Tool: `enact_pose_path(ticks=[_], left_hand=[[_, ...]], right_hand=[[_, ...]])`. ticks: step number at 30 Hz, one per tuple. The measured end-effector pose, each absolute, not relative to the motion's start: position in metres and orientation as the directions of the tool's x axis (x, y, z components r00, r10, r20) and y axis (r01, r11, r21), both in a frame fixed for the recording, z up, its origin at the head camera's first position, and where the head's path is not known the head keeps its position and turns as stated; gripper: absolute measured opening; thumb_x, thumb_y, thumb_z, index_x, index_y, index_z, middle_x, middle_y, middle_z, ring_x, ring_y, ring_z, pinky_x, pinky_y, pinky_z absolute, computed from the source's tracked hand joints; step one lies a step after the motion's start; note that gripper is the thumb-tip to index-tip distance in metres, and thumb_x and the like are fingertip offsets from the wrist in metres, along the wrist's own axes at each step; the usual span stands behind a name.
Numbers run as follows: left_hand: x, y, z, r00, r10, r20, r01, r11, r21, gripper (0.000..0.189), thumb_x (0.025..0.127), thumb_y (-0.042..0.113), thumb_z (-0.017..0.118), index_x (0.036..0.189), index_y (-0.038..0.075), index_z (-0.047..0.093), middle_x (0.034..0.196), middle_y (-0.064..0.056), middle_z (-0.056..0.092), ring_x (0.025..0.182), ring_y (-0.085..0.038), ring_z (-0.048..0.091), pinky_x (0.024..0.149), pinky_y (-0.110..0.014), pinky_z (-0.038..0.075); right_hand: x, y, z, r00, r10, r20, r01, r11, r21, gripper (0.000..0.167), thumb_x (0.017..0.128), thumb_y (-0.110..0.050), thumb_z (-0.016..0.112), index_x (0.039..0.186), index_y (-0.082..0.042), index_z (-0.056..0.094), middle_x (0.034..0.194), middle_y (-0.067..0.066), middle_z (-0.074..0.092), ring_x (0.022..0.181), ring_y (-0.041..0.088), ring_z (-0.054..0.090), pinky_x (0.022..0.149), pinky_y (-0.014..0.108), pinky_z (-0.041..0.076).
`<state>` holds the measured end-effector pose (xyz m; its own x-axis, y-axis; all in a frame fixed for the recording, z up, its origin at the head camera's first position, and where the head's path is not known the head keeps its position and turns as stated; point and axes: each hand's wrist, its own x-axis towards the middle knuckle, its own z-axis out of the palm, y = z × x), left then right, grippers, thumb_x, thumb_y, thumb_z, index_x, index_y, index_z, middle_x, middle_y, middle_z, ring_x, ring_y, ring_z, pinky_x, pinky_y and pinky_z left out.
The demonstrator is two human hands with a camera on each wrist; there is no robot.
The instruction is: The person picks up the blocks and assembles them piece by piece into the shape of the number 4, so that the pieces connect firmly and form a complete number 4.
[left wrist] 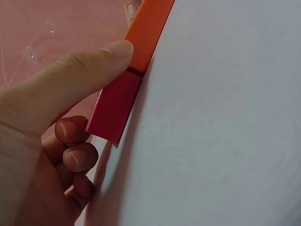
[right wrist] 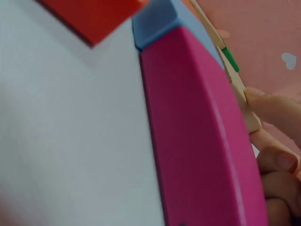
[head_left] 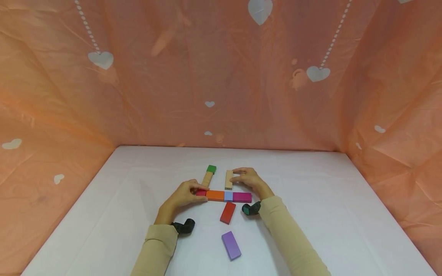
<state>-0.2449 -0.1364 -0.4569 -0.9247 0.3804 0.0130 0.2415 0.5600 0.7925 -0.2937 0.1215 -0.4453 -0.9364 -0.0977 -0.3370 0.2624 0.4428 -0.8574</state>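
Note:
My left hand (head_left: 184, 193) pinches the crimson block (left wrist: 115, 106) at the left end of a row, where it meets the orange block (head_left: 215, 196). The thumb lies over that joint in the left wrist view, an index fingertip shows behind the orange block, and the other fingers curl beside the crimson one. Along the row follow a light blue block (head_left: 228, 196) and a magenta block (head_left: 242, 197). Behind the row, my right hand (head_left: 250, 179) holds a plain wooden block (head_left: 229, 178) by its right side and far end, with the block pointing away from me.
Behind the row's left end, a plain wooden block (head_left: 207, 179) slants away with a green block (head_left: 211, 168) at its far end. A red block (head_left: 228, 213) lies in front of the row, and nearer me a purple block (head_left: 231, 245). Orange sheeting (head_left: 221, 76) surrounds the white table (head_left: 310, 230).

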Motion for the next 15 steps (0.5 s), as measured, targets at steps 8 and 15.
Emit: enact_pose_path(ticks=[8,15], left_hand=[[-0.2452,-0.1363,-0.4571,-0.927,0.374,0.006,0.233,0.565,0.792,0.033,0.076,0.021,0.082,0.106,0.01,0.075,0.078,-0.002,0.046,0.079,-0.015,0.041,0.065,-0.021,0.032],[-0.2449,-0.1359,-0.456,-0.926,0.377,0.008,0.24,0.571,0.785,0.033,0.076,0.021,0.082,0.106,0.01,0.075,0.078,-0.002,0.048,0.078,-0.015,0.042,0.064,-0.021,0.032]], right_hand=[[-0.2939,0.1215,-0.4467,-0.935,-0.082,-0.344,0.273,0.451,-0.85,0.052,0.079,-0.021,0.074,0.129,-0.011,0.062,0.151,0.013,0.042,0.138,0.031,0.035,0.117,0.052,0.025],[-0.2932,0.1229,-0.4473,-0.941,-0.096,-0.325,0.249,0.455,-0.855,0.052,0.078,-0.021,0.075,0.128,-0.01,0.062,0.149,0.013,0.044,0.136,0.031,0.037,0.117,0.052,0.026]])
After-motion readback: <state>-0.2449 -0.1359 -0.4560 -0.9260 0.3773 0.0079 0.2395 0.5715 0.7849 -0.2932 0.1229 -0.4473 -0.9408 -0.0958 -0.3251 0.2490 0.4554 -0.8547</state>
